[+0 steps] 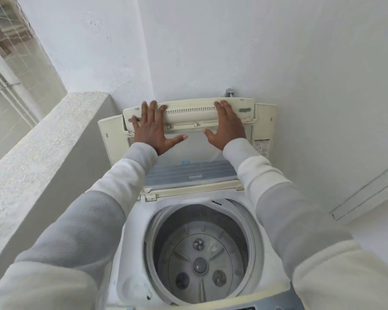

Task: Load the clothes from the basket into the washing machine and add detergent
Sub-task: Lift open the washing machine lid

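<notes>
A white top-loading washing machine (134,260) stands below me with its folding lid (188,113) raised against the back wall. Its steel drum (199,253) is open and holds no clothes. My left hand (152,128) lies flat on the left part of the lid's upper panel, fingers straight and spread. My right hand (227,127) presses the right part the same way. Both arms wear white sleeves. No basket, clothes or detergent are in view.
A rough concrete ledge (45,153) runs along the left of the machine, with a netted opening (7,41) behind it. White walls close the back and right. A tap (229,92) sticks out behind the lid. The control panel (244,306) is at the bottom edge.
</notes>
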